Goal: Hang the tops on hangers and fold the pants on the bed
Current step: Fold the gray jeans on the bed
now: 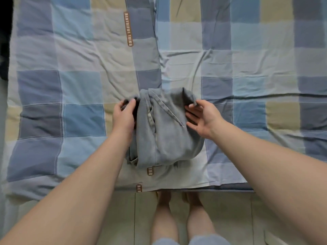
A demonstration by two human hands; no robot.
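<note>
A pair of grey pants (166, 131) lies folded into a compact bundle near the front edge of the bed (247, 68). My left hand (123, 114) grips the bundle's far left corner, fingers curled round the cloth. My right hand (203, 117) holds the far right corner, thumb on top of the fabric and fingers spread beneath its edge. No tops or hangers are in view.
The bed is covered with a blue, grey and beige checked quilt (79, 85), wrinkled in places. A dark object (4, 41) sits at the far left edge. My bare legs and feet (177, 209) stand on pale floor tiles by the bed's front edge.
</note>
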